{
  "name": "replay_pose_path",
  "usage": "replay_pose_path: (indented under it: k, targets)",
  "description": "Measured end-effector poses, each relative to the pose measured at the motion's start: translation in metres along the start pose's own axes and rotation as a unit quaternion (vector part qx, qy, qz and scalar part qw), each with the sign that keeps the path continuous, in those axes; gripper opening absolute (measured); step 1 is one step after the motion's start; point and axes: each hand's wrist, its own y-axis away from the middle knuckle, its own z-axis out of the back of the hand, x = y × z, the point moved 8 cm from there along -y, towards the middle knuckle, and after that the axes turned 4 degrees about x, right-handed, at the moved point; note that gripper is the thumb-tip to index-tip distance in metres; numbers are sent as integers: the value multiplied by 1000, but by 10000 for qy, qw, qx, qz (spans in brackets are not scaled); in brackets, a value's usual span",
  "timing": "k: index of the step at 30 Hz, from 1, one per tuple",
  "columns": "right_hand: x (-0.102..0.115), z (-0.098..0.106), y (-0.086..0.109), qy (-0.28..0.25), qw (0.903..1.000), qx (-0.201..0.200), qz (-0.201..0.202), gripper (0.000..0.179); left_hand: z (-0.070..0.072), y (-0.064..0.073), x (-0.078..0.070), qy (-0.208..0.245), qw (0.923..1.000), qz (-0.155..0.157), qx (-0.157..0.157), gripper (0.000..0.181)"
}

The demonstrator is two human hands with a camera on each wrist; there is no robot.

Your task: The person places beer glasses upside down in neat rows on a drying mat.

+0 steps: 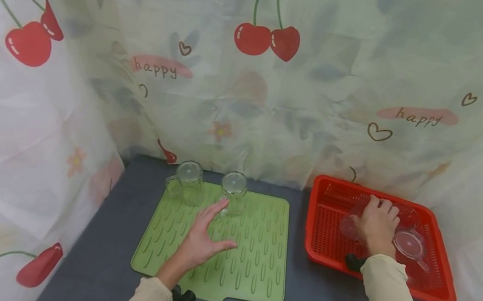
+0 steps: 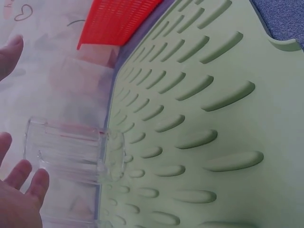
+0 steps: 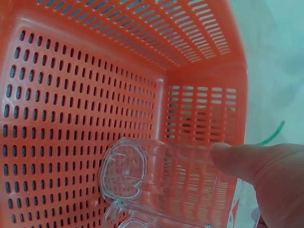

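**Right hand on a clear cup in the red basket, left hand spread over the green mat**

The right hand [image 1: 379, 222] lay inside the red basket [image 1: 438, 295], fingers curled over a clear plastic cup [image 1: 356, 224] lying on its side. In the right wrist view the thumb [image 3: 237, 159] pressed against the wall of that cup [image 3: 156, 183], whose base faced the camera against the perforated floor of the basket [image 3: 61, 95]; the other fingers were out of sight there. The left hand [image 1: 202, 240] hovered open above the green drying mat [image 1: 248, 279], fingers straight and spread, holding nothing, its fingertips just short of the nearer of two upturned cups.

The head view alone showed the whole layout: the mat in the middle of the dark blue table [image 1: 108, 256], the basket to its right, and a cherry-print curtain [image 1: 255, 67] behind. The left wrist view showed what the head view could not: the gap between the fingertips [image 2: 28, 178] and the clear cup [image 2: 71, 152] standing at the mat's [image 2: 213, 118] edge, with no contact visible.

Counted: two cups stood mouth-down on the mat, one with a handle [image 1: 188, 182] and one beside it [image 1: 233, 192]. In the basket at least three clear cups showed, including a handled one [image 1: 410, 246] right of the hand; the hand hid part of them, so the exact number could not be told.
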Motion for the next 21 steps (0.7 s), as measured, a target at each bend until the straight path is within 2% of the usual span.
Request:
replay_pose_path:
  k: [6, 14, 21]
  targets:
    - [0, -4, 0, -76, 9999, 124, -32, 83, -1, 1, 3, 132, 9998, 115, -13, 99]
    - [-3, -9, -1, -429, 9955, 816, -215, 93, 0, 3, 7, 81, 9998, 207, 10, 97]
    - [-3, -13, -1, -884, 9890, 1139, -322, 92, 1, 2, 6, 160, 9995, 277, -50, 96]
